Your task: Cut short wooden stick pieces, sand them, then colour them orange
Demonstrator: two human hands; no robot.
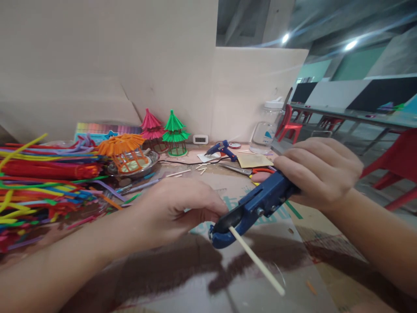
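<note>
My right hand (322, 174) is wrapped around the handles of a blue pipe cutter (267, 198), whose curved jaw points down and left. A thin pale wooden stick (257, 261) lies across the jaw, its free end sticking out toward me. Behind the jaw, my left hand (185, 208) is closed in a pinch at the stick's other end; its fingertips are partly hidden by the cutter. Both hands hover over a cardboard sheet (182, 278) with green print.
Bundles of coloured pipe cleaners (48, 169) crowd the left. Small pavilion models in orange (122, 145), pink (152, 126) and green (176, 130) stand behind. Farther back are a glue gun (221, 149), scissors (239, 169), a clear bottle (263, 130) and cut stick pieces (202, 167).
</note>
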